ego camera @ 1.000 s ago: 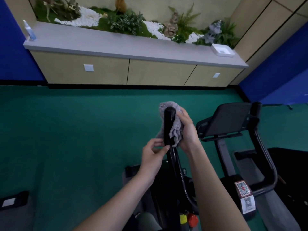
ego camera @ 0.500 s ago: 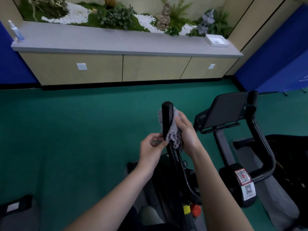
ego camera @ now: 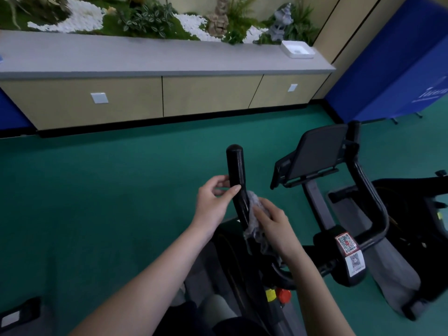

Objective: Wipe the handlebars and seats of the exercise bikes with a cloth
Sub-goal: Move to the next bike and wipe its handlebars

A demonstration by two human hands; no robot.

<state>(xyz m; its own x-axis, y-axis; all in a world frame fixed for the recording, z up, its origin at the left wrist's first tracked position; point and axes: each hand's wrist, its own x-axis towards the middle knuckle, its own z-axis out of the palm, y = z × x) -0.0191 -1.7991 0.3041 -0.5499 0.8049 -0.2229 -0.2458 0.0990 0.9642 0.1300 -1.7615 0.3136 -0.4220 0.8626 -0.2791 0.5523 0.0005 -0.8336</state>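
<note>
Green gym floor (ego camera: pixel 97 190). Left hand (ego camera: pixel 213 202) fingers curled, pinching black handlebar (ego camera: pixel 236 175) mid-shaft. Right hand (ego camera: pixel 274 224) gripping grey cloth (ego camera: pixel 254 221) against handlebar, just below left fingers.

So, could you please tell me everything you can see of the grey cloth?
The grey cloth looks soft and nubbly, like terry or microfibre, and is bunched up, not spread flat. It is pressed against the right side of the black upright handlebar, well below its rounded top. The right hand holds it there with curled fingers, and part of it hangs crumpled under that hand. The left hand holds the bar just above, apparently without touching the cloth.
</note>
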